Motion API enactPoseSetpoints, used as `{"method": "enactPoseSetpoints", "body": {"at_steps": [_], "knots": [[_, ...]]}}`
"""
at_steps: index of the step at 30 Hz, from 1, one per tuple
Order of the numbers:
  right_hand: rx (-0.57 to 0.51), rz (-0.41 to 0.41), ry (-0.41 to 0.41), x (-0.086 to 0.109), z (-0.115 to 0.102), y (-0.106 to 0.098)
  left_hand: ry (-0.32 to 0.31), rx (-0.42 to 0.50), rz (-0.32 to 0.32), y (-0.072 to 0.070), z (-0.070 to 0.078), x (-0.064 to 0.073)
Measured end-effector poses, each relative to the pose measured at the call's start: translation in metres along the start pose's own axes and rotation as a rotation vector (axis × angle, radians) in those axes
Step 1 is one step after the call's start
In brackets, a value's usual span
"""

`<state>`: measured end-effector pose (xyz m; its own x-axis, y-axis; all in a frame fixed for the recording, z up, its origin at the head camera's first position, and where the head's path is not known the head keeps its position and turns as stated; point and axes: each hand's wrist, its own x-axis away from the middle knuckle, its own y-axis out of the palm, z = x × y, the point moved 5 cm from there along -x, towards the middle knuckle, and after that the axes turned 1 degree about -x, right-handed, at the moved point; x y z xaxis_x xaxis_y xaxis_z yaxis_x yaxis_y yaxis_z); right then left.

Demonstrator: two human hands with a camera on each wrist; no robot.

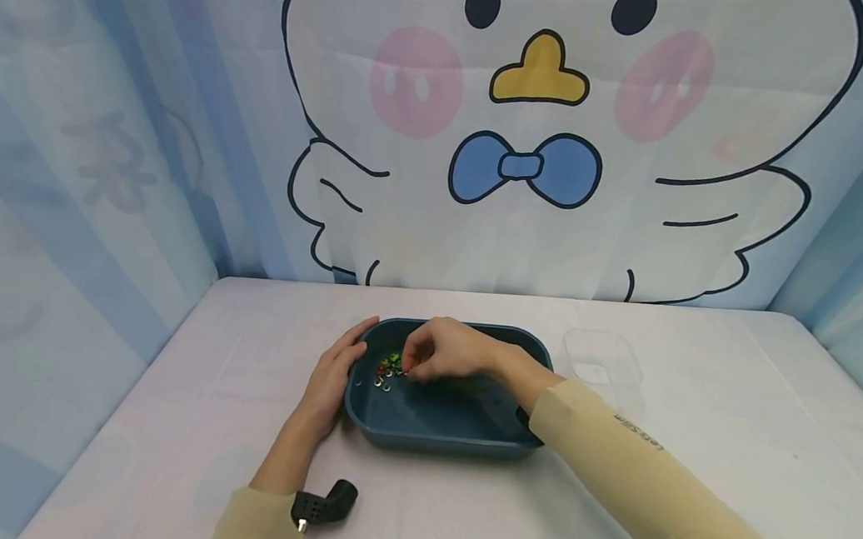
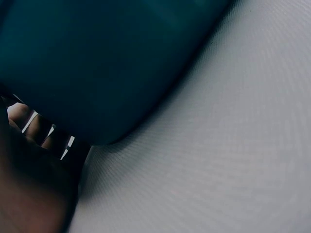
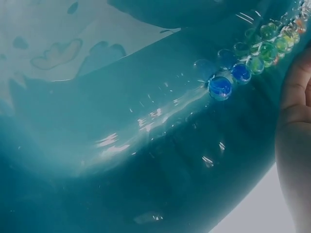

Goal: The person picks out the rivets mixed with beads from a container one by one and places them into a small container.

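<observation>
A dark teal plastic basin (image 1: 436,424) sits on the white-covered table. Small glass marbles (image 1: 386,387) lie grouped inside its left part; the right wrist view shows clear ones with blue, green and orange swirls, in a line along the basin wall. My left hand (image 1: 329,383) rests against the basin's left side, fingers extended along the outer wall and thumb at the rim. Reaching over the right side, my right hand (image 1: 444,350) is inside the basin, fingers bent down with the tips at the edge of the marbles. I cannot tell whether a marble is between those fingertips.
Behind the basin to the right, a clear plastic container (image 1: 604,358) stands on the table (image 1: 726,457). A curtain (image 1: 516,242) with a cartoon bird hangs at the table's back edge, and curtains flank both sides. A black wrist device (image 1: 325,504) is on the left forearm.
</observation>
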<state>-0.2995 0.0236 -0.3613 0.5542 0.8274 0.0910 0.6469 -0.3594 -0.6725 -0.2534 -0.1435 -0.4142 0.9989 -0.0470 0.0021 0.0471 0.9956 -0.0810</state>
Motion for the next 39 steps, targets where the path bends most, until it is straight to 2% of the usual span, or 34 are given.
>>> {"method": "enactPoseSetpoints", "body": {"at_steps": [8, 24, 39], "knots": [[-0.023, 0.021, -0.063, 0.001, -0.002, -0.004, -0.003, 0.009, -0.003, 0.001, 0.001, 0.0], [-0.111, 0.106, -0.051, 0.009, -0.014, -0.026, -0.014, 0.004, 0.005, 0.001, 0.0, 0.0], [-0.127, 0.156, -0.072, 0.022, -0.023, -0.048, -0.012, 0.007, 0.005, 0.001, 0.001, 0.0]]}}
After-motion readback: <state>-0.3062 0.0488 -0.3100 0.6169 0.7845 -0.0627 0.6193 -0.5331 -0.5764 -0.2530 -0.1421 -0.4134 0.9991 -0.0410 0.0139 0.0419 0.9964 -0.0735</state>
